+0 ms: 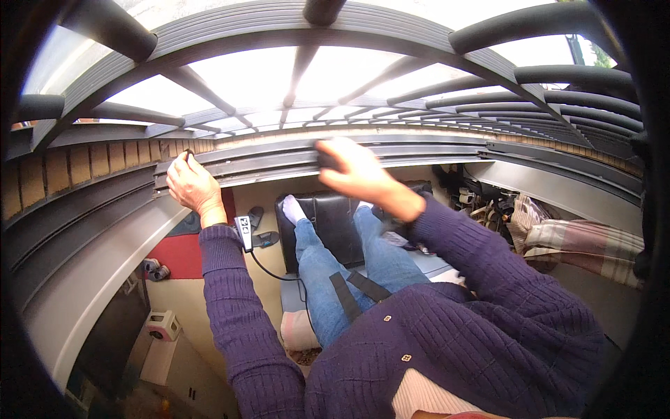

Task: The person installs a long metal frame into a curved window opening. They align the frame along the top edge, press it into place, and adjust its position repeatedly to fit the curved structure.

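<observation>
A long dark grooved metal window track [419,146] runs along the opening below a grey barred grille [384,52]. My left hand [193,184] is closed at the left end of the track, fingertips on a small dark piece at its upper edge that I cannot make out. My right hand [359,174] is over the middle of the track, slightly blurred, closed round a dark object [326,157] that is mostly hidden by my fingers.
My feet stand on a black cushioned seat [328,244]. Below are a power strip [243,230], dark slippers [264,239], a red mat [172,255] and a white box [162,325]. Plaid fabric [579,248] and clutter lie at the right. Brick edging [115,159] borders the opening.
</observation>
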The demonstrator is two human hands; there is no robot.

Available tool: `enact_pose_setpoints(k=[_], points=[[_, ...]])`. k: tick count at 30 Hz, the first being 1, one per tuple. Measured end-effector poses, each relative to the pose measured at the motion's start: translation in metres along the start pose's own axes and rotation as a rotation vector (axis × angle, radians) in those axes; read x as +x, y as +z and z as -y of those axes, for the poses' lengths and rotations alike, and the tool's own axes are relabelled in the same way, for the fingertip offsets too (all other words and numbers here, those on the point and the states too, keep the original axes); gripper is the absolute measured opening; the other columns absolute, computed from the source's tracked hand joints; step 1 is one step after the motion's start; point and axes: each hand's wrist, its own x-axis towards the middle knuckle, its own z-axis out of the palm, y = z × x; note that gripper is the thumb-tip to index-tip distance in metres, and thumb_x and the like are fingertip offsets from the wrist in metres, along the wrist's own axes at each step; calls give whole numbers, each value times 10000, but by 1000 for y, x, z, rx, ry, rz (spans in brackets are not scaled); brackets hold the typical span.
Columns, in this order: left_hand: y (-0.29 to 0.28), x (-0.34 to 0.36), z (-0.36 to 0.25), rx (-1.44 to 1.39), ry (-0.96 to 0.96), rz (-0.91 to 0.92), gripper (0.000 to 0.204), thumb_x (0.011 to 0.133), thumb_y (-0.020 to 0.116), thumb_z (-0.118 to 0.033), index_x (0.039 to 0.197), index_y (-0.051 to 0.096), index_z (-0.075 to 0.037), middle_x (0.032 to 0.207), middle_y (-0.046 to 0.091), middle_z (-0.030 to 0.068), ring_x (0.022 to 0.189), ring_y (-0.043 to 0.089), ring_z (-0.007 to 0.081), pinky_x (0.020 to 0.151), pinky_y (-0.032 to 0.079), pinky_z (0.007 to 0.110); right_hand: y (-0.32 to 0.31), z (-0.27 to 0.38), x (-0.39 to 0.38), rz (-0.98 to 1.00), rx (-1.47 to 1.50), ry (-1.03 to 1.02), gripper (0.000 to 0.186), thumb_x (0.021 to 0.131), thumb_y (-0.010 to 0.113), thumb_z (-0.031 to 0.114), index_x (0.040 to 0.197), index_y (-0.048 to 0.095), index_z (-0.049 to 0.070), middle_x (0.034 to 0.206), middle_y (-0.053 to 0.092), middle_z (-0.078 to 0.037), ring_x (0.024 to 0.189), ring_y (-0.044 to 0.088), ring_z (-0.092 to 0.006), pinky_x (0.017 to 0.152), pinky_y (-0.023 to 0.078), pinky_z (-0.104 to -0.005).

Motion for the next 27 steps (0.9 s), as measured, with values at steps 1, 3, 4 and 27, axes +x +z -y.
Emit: enact_pose_setpoints(k=[1,3,4,27], points=[[0,0,0,-4,0,-5,183,979,574,-251,1075,665,-124,1073,652,63,1036,596,290,879,462,438,-22,-18,-24,-16,-79,48,521,798,647,287,1239,607,12,1123,644,-198,1066,636,-354,932,519,-416],[0,0,0,4,-3,-4,186,981,574,-257,1074,665,-124,1077,651,62,1039,595,290,880,462,438,-61,-52,-58,33,-237,263,472,804,643,264,1208,612,23,1110,643,-186,1029,641,-355,904,527,-423],[0,0,0,9,-13,-5,194,984,570,-265,1075,668,-126,1078,654,63,1040,598,292,884,464,440,-74,-65,-69,83,-354,399,458,805,642,259,1200,611,28,1092,642,-185,1012,645,-357,893,529,-430],[9,3,11,89,-14,61,235,989,552,-321,1098,682,-157,1084,661,76,1035,616,309,868,481,454,99,89,102,114,568,126,486,771,632,302,1135,646,-19,1119,666,-240,1074,630,-392,975,491,-423]])
